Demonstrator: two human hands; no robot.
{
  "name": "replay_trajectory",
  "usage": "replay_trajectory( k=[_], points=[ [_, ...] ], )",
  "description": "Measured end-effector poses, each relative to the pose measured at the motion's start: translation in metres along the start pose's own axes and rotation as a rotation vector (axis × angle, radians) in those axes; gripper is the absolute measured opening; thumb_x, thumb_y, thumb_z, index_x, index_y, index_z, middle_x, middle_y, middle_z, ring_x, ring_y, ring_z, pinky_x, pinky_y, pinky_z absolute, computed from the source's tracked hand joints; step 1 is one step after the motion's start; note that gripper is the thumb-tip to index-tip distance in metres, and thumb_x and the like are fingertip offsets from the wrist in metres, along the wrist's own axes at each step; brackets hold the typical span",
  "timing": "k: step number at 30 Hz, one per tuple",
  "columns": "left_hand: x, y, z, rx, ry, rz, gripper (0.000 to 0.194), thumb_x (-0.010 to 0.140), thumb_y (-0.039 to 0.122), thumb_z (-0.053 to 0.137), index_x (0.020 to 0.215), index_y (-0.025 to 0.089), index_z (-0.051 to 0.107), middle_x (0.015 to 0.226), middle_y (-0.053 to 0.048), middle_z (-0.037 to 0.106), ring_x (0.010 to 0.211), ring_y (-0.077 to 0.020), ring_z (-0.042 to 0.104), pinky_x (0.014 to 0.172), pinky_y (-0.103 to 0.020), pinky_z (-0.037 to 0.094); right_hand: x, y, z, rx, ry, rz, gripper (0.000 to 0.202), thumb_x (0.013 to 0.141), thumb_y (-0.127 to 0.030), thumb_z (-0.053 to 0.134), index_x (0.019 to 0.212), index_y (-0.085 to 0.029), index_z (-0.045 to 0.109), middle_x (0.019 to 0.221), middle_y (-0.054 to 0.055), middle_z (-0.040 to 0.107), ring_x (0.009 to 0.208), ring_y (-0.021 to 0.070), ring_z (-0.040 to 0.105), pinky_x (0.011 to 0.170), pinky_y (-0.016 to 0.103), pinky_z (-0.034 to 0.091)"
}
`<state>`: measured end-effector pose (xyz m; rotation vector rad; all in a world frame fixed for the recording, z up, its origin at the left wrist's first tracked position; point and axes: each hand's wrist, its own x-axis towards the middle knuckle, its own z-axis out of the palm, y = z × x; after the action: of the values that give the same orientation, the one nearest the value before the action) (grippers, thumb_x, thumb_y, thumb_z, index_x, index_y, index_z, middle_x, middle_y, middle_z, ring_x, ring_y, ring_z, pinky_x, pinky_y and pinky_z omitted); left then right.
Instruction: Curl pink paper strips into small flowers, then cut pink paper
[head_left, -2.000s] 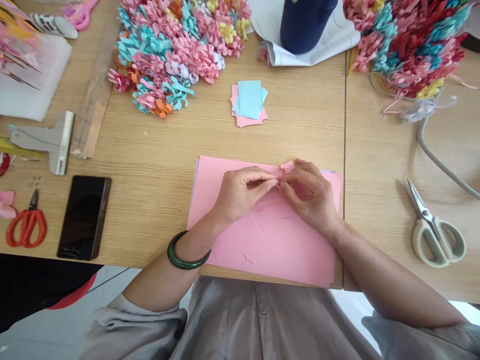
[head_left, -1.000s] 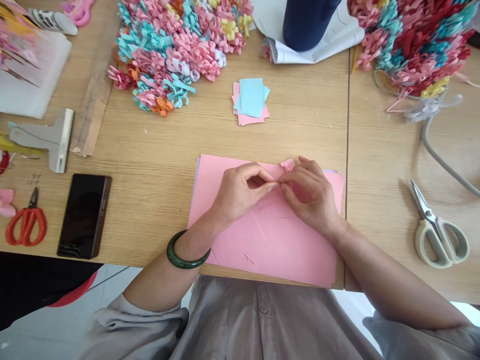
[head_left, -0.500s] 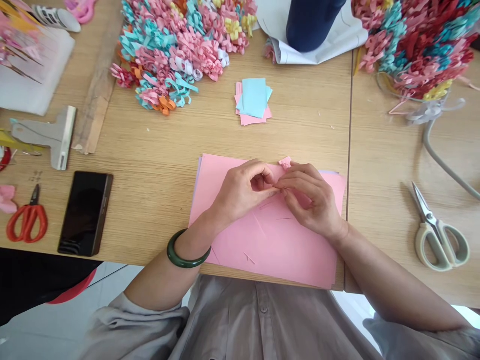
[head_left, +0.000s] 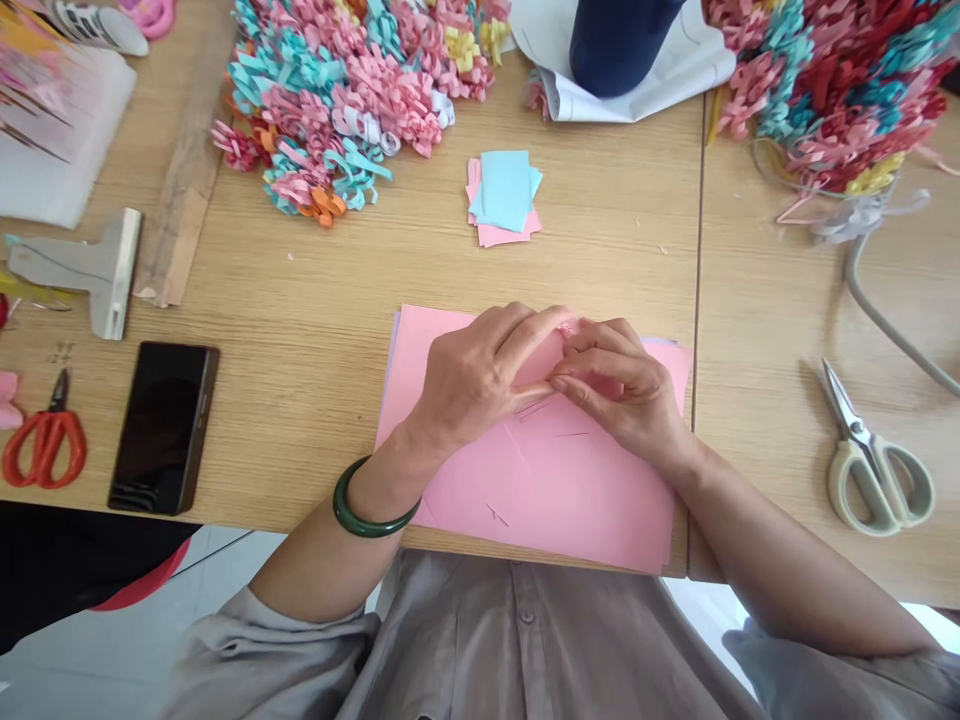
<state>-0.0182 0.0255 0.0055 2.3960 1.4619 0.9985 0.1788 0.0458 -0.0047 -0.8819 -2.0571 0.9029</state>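
A small curled pink paper piece (head_left: 568, 329) shows at the fingertips of both hands, mostly covered by them. My left hand (head_left: 480, 375) wears a dark green bangle; its index finger arches over to the paper piece and its thumb meets the other hand's fingertips. With fingers bent in a pinch, my right hand (head_left: 622, 385) closes at that same spot. What lies between the thumbs is too small to make out. Beneath both hands lies a stack of pink paper sheets (head_left: 570, 510), with several thin paper slivers on top.
Small blue and pink paper pieces (head_left: 506, 190) lie beyond the hands. Curled paper flowers (head_left: 322, 100) heap at the back left, more (head_left: 832, 100) at the right. A dark blue cup (head_left: 622, 45), cream-handled scissors (head_left: 874, 460), a phone (head_left: 163, 428) and red-handled scissors (head_left: 46, 445) surround the sheets.
My left index finger has stretched out from its curl toward the pink paper piece. My right fingers have drawn in slightly, and the view has shifted a little.
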Motion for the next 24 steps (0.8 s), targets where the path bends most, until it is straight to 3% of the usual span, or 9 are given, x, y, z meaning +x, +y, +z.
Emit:
replay_trajectory(
  k=[3,7,10,12,17,22,24],
  points=[
    [0.0002,0.0015,-0.0001,-0.235,-0.058,-0.139,0.048,0.08,0.035,0.078,0.123,0.019,0.064,0.101,-0.005,0.07,0.076,-0.0123,0.063,0.063,-0.023,0.05,-0.0005,0.001,0.0005,0.051,0.013,0.069,0.007,0.091,-0.024,0.066,0.084,-0.024,0.069,0.085,0.002,0.067,0.095,0.0197,0.058,0.1,0.045,0.049],
    [0.0011,0.0037,0.0008,-0.787,-0.21,-0.558,0.029,0.082,0.027,0.074,0.108,0.014,0.072,0.089,-0.005,0.071,0.062,-0.0091,0.061,0.055,-0.021,0.052,0.0002,0.0024,0.0001,0.041,0.094,0.085,0.007,0.09,-0.024,0.067,0.084,-0.025,0.07,0.083,0.001,0.068,0.09,0.0188,0.059,0.105,0.048,0.048],
    [0.002,0.0046,0.0017,-1.12,-0.288,-0.811,0.022,0.086,0.029,0.067,0.092,0.009,0.074,0.069,-0.004,0.069,0.05,-0.01,0.06,0.048,-0.024,0.054,0.0007,0.0026,-0.0013,0.02,0.133,0.067,0.007,0.09,-0.022,0.067,0.086,-0.026,0.071,0.084,0.001,0.069,0.089,0.0184,0.059,0.101,0.047,0.051],
    [0.003,0.0051,0.002,-1.264,-0.299,-0.913,0.023,0.085,0.031,0.069,0.085,0.009,0.075,0.069,-0.005,0.07,0.051,-0.011,0.062,0.049,-0.025,0.056,0.0009,0.0018,-0.002,0.004,0.143,0.045,0.007,0.089,-0.02,0.068,0.086,-0.026,0.072,0.085,0.002,0.069,0.089,0.0185,0.059,0.093,0.043,0.053],
    [0.0061,0.0071,0.0009,-1.481,-0.319,-1.052,0.023,0.077,0.032,0.078,0.082,0.01,0.077,0.078,-0.007,0.074,0.056,-0.0094,0.064,0.055,-0.023,0.058,0.0015,-0.0004,-0.0029,-0.023,0.167,-0.024,0.008,0.088,-0.018,0.069,0.088,-0.025,0.072,0.083,0.003,0.069,0.087,0.0193,0.059,0.083,0.04,0.053],
    [0.0056,0.0087,0.002,-1.491,-0.372,-1.106,0.026,0.075,0.035,0.081,0.081,0.01,0.078,0.078,-0.007,0.075,0.056,-0.0083,0.063,0.056,-0.021,0.057,0.0024,-0.0015,-0.0047,-0.068,0.172,-0.085,0.01,0.087,-0.016,0.069,0.09,-0.025,0.072,0.082,0.004,0.07,0.088,0.0208,0.058,0.079,0.04,0.054],
    [0.0045,0.0092,0.0034,-1.488,-0.335,-1.087,0.027,0.075,0.037,0.081,0.077,0.01,0.077,0.075,-0.006,0.074,0.054,-0.008,0.062,0.055,-0.021,0.056,0.0024,-0.0009,-0.0049,-0.117,0.176,-0.114,0.011,0.087,-0.016,0.07,0.091,-0.025,0.072,0.085,0.004,0.07,0.089,0.0207,0.058,0.078,0.039,0.054]
  ],
)
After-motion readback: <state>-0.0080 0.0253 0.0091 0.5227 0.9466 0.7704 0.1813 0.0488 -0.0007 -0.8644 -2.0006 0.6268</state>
